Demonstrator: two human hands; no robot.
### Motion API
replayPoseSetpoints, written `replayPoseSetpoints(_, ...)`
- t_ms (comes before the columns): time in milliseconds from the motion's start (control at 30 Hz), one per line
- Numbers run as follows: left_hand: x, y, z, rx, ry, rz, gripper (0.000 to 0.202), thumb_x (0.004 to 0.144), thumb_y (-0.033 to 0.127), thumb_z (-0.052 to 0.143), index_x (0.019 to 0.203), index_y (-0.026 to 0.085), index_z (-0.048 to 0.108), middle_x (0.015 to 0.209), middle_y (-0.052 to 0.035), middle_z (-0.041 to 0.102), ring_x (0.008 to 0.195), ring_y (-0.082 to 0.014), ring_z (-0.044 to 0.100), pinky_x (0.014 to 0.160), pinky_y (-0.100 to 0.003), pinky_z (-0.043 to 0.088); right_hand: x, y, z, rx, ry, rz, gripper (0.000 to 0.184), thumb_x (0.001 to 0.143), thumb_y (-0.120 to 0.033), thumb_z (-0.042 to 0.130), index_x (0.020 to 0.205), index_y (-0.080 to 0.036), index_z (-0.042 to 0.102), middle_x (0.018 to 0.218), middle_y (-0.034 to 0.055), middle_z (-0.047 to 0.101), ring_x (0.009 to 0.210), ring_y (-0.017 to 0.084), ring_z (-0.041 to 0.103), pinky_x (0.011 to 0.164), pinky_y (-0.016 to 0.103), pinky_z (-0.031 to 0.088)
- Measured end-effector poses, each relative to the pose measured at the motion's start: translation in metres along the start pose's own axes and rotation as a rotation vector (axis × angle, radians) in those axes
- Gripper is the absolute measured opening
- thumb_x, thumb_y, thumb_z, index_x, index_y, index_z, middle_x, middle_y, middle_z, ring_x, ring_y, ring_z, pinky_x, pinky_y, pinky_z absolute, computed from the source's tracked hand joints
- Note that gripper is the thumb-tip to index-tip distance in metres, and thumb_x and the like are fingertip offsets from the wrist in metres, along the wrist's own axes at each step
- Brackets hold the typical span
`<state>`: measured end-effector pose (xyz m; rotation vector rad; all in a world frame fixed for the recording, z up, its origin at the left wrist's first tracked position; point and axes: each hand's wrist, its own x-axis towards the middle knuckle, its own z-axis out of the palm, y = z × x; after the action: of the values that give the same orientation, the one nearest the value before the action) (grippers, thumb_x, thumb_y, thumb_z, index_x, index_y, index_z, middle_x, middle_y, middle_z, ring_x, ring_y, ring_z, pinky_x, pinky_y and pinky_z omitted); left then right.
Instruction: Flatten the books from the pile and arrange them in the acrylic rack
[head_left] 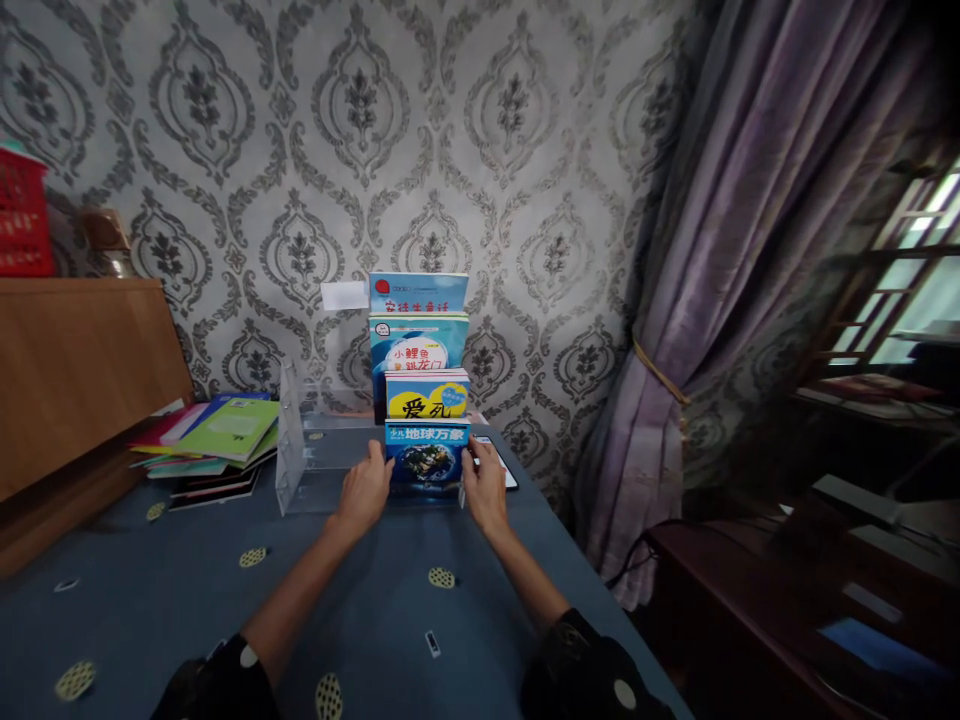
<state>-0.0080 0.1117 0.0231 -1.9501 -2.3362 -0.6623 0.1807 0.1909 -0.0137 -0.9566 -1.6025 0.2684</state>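
Note:
A blue book with a globe on its cover (424, 462) stands upright at the front of a clear tiered rack (289, 450). My left hand (367, 487) grips its left edge, and my right hand (486, 484) holds the right edge, fingers partly hidden behind it. Behind it rise a yellow and blue book (427, 397), then a teal book with a white oval (420, 342), and at the back a light blue book (418, 292). The rack's left half shows bare transparent shelves.
Several books and folders (232, 430) lie in a loose pile at the left, by a wooden cabinet (82, 370). A phone or tablet (504, 466) lies behind my right hand. A purple curtain (697, 260) hangs beyond the table's right edge, near a dark red desk (757, 590).

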Motion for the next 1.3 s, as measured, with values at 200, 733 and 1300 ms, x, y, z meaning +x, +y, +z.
replayPoseSetpoints(200, -0.006, 0.000, -0.005, 0.019, -0.003, -0.005, 0.019, 0.103, 0.030, 0.036, 0.111, 0.015, 0.044, 0.102, -0.0149, 0.071, 0.094, -0.0272, 0.071, 0.070, -0.031, 0.047, -0.002, 0.001, -0.002, 0.048, -0.010, 0.035, 0.036, 0.093, -0.034, 0.044, 0.116, -0.017, 0.067, 0.102, 0.0133, 0.066, 0.093, 0.027, 0.062, 0.080, 0.040, 0.052)
replayPoseSetpoints(733, -0.022, -0.003, -0.014, -0.005, -0.026, 0.019, 0.016, 0.103, 0.031, 0.037, 0.112, 0.019, 0.043, 0.104, -0.0112, 0.070, 0.098, -0.0241, 0.070, 0.072, -0.028, 0.046, -0.016, -0.014, -0.018, 0.059, -0.027, 0.028, 0.036, 0.092, -0.044, 0.044, 0.108, -0.020, 0.066, 0.097, 0.0114, 0.067, 0.087, 0.027, 0.065, 0.072, 0.038, 0.054)
replayPoseSetpoints(1300, -0.041, -0.092, -0.020, -0.005, 0.268, 0.140, 0.021, 0.100, 0.028, 0.040, 0.118, 0.021, 0.049, 0.108, -0.0076, 0.068, 0.097, -0.0199, 0.068, 0.080, -0.029, 0.051, -0.049, -0.004, -0.025, 0.094, -0.059, 0.232, 0.059, 0.081, -0.061, 0.050, 0.117, -0.015, 0.062, 0.115, 0.0171, 0.066, 0.100, 0.031, 0.064, 0.076, 0.040, 0.054)
